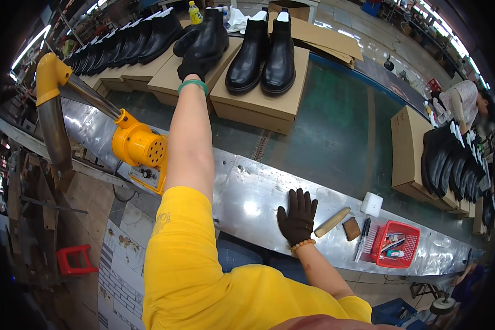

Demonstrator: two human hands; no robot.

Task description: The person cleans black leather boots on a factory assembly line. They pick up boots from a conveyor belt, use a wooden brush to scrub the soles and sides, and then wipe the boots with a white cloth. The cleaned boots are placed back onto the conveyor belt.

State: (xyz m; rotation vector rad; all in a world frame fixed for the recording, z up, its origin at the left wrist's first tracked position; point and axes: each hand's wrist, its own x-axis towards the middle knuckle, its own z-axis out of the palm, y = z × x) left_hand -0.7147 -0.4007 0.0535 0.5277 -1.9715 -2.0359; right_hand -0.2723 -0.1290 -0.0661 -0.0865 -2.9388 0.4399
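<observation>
My left hand [192, 68], in a black glove, reaches far across the bench to a black leather ankle boot [210, 38] and closes on its lower front end. The dark glove blends with the boot, so the fingers are hard to make out. Another dark boot part [186, 43] shows just left of it. Beneath is a brown shoebox [168, 82]. To the right, a pair of shiny black boots [278, 60] stands upright on another shoebox [258, 107]. My gloved right hand [298, 215] lies flat, fingers spread, on the metal bench edge [247, 190], near a pale stick-shaped tool [332, 222].
A yellow jointed extraction arm [140, 144] stands left of my left arm. Right of my right hand are a brown block [351, 229], a white roll [372, 204], a brush [364, 239] and a red basket [393, 265]. Boot rows on boxes [407, 148] flank the green belt [335, 121].
</observation>
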